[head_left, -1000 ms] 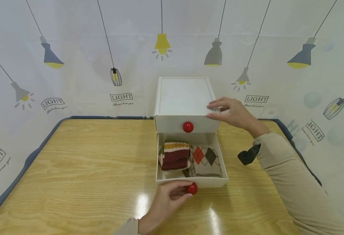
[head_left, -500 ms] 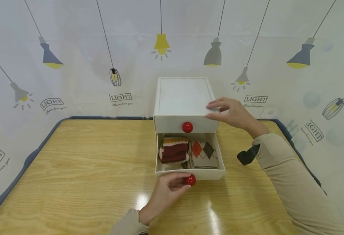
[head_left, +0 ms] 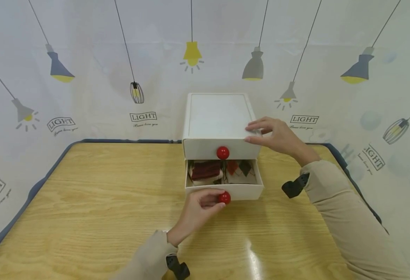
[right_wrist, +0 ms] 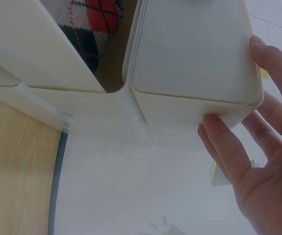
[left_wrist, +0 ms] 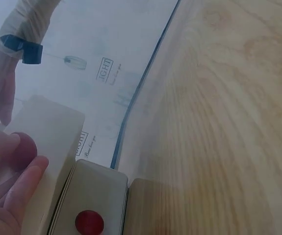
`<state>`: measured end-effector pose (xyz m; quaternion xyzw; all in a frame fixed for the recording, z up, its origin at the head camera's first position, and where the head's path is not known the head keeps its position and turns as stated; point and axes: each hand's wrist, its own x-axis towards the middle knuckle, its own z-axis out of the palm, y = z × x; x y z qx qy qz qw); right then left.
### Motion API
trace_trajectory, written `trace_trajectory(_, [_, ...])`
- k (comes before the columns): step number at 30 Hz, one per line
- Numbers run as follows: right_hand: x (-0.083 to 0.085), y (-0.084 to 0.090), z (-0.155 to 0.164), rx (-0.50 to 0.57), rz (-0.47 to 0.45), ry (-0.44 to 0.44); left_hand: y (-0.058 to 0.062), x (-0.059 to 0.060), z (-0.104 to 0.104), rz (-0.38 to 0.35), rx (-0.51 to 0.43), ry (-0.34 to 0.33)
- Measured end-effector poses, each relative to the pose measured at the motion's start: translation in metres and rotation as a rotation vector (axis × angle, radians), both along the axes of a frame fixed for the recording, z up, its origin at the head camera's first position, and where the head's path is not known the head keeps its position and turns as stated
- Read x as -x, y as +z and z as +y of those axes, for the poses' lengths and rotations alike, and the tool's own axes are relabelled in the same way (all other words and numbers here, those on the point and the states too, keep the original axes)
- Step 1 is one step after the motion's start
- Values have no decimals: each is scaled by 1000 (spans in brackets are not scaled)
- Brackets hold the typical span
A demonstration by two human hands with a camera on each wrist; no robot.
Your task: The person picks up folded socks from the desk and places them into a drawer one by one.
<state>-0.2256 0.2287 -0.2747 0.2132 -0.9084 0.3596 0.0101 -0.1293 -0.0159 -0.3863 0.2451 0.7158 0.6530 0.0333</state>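
A white drawer cabinet [head_left: 219, 116] with round red knobs stands on the table. Its middle drawer [head_left: 247, 191] is partly pulled out. Inside lie folded maroon socks [head_left: 206, 171] on the left and beige argyle socks [head_left: 240, 171] on the right, their back parts hidden under the drawer above. My left hand [head_left: 196, 212] pinches this drawer's knob [head_left: 224, 197] between thumb and fingers. My right hand [head_left: 278, 134] rests with extended fingers on the cabinet's upper right front corner. In the right wrist view, some fingertips [right_wrist: 217, 125] touch the side wall.
The closed top drawer carries its own red knob [head_left: 223, 153]. Below the pulled-out drawer, the left wrist view has another closed drawer [left_wrist: 101, 188]. The wooden table [head_left: 110, 202] meets a wall sheet [head_left: 96, 77] printed with lamps behind the cabinet.
The middle drawer has slid back into the cabinet with my left hand on its knob, covering more of the socks. My right hand stays at the corner.
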Motion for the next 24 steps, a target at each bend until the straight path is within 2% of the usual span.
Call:
trace_trajectory(4, [1, 0, 0, -10, 2, -16, 2, 6, 0, 14, 20, 13])
trace_trajectory(7, [1, -1, 1, -6, 1, -21, 4, 11, 0, -1, 33, 15])
trace_trajectory(8, [2, -1, 1, -3, 1, -25, 0, 15, 0, -6, 37, 19])
trace_trajectory(12, [1, -1, 0, 10, -7, -38, 1, 23, 0, -13, 45, 21])
trace_trajectory(24, [0, -1, 0, 6, -3, -10, 5, 47, 3, 15, 62, 45])
